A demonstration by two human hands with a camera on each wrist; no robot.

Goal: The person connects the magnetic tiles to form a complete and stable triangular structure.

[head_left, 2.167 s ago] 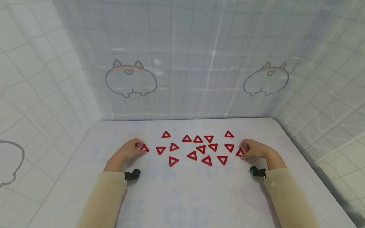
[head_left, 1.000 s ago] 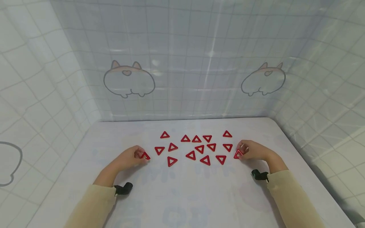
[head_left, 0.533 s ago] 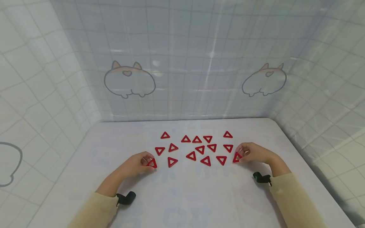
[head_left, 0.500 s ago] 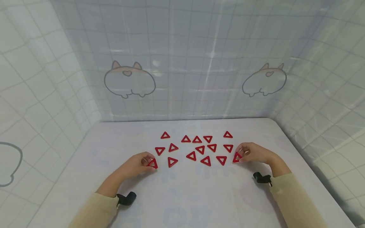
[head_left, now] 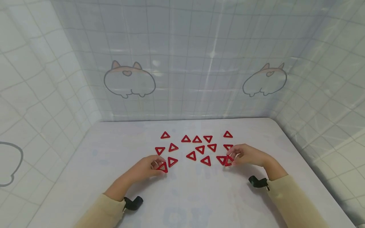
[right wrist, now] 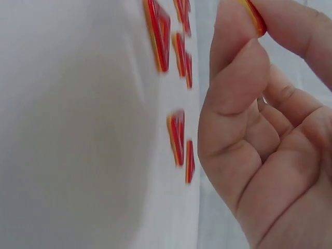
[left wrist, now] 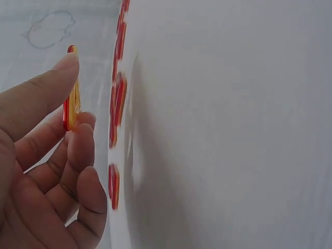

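Between the thumb and fingers of my left hand [head_left: 144, 169] is a red triangle frame [head_left: 163, 167], just in front of another red triangle [head_left: 172, 161] on the table. The left wrist view shows that held triangle [left wrist: 68, 111] edge-on, red with a yellow side, raised off the tabletop. My right hand [head_left: 249, 155] pinches a second red triangle frame [head_left: 229, 161], which overlaps a lying triangle [head_left: 220, 160] in the head view. Part of another triangle [head_left: 227, 147] is hidden behind the right fingers. In the right wrist view only a corner of the held triangle [right wrist: 257, 21] shows.
Several more red triangles, such as one triangle [head_left: 206, 161] near the middle, lie spread across the white table [head_left: 182, 196]. A pale gridded curtain [head_left: 182, 63] with cartoon animal drawings stands behind and at both sides.
Both hands have moved inward with their triangles: the left one to the right and nearer, the right one to the left. The triangles lying on the table have stayed put.
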